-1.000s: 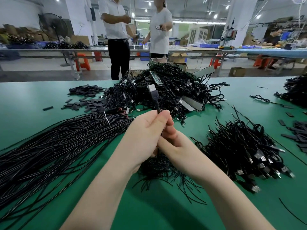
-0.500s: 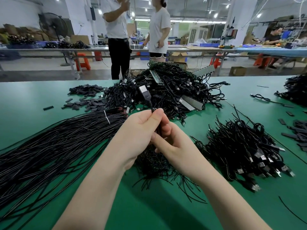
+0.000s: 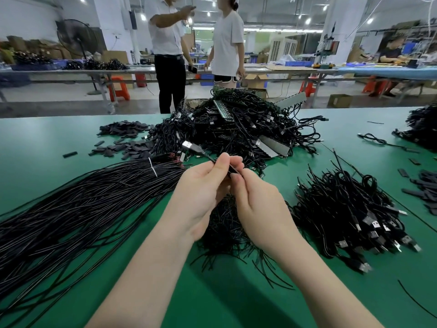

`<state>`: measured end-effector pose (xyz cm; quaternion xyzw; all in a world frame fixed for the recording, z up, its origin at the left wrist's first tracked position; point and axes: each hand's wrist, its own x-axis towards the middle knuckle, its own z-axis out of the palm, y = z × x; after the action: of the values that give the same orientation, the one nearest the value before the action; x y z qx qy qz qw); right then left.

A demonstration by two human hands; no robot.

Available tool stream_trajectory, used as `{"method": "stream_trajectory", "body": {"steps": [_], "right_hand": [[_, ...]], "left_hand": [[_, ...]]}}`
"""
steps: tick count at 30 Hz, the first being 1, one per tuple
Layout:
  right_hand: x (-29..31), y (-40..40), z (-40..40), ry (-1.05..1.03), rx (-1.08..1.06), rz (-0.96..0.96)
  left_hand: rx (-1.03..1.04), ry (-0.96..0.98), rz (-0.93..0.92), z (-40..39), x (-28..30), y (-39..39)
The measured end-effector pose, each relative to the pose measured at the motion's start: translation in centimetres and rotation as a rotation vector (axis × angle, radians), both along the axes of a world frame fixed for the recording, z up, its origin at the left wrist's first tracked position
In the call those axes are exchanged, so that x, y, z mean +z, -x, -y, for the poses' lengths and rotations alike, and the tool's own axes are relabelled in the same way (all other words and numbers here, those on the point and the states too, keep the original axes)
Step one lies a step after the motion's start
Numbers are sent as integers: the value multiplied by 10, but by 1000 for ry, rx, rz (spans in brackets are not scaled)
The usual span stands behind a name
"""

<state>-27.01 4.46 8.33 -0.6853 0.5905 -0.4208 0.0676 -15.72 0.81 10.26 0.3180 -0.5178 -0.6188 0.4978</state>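
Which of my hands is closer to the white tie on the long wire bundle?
Left. The left hand lies just right of the white tie; the right hand is farther right, beyond the left hand, both pinching one USB cable.

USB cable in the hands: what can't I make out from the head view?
- USB cable: head view, its run past the pinch is hidden by the left hand and right hand.
- plug: head view, contacts too small and blurred.
- long wire bundle: head view, cut off by the left edge.
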Motion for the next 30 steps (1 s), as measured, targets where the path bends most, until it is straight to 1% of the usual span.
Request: {"method": "stream_trajectory", "body": {"steps": [2,3,4,5,6,7,9,10,11,12,13,14,15,16,17,18,19,21,23,25,27,30], "right_hand": [[-2,8,6,-105,33,177],[-2,12,9,-156,49,246],[-2,15,12,-197,65,297],[-3,14,13,-222,75,332],[-4,12,13,-229,70,353],[-5,9,14,-217,44,354],[-7,8,13,-150,-77,261],[-7,10,13,-133,-130,223],[-6,15,14,-152,-147,216],[-5,21,15,-211,-121,255],[-4,28,17,-296,-66,325],[-4,33,17,-388,1,394],[-3,37,17,-470,75,441],[-4,40,17,-539,149,460],[-5,43,17,-592,210,455],[-6,45,16,-632,250,425],[-7,48,16,-664,273,380],[-7,54,15,-714,320,327],[-6,61,14,-750,373,340],[-6,65,13,-761,384,277],[-8,67,13,-765,380,201],[-9,65,15,-726,380,186]], "left_hand": [[-142,-126,-75,2,2,-5],[-187,-171,-79,2,3,-8],[-202,-173,-42,2,4,-10],[-175,-152,21,2,3,-10],[-102,-129,74,2,4,-9],[-28,-125,87,1,4,-7],[112,-145,16,2,4,-6],[193,-98,2,3,3,-7],[285,5,50,4,2,-9],[361,172,192,3,1,-12],[415,382,432,3,0,-15],[441,632,705,3,1,-18],[417,887,954,4,1,-18],[340,1081,1150,5,1,-18],[239,1171,1279,6,0,-16],[139,1160,1360,5,-1,-13],[76,1125,1399,5,-3,-11],[27,1069,1398,4,-7,-8],[-20,983,1386,3,-8,-6],[-62,905,1385,3,-9,-3],[-66,904,1418,4,-14,-2],[-11,972,1427,7,-19,-5]]}}
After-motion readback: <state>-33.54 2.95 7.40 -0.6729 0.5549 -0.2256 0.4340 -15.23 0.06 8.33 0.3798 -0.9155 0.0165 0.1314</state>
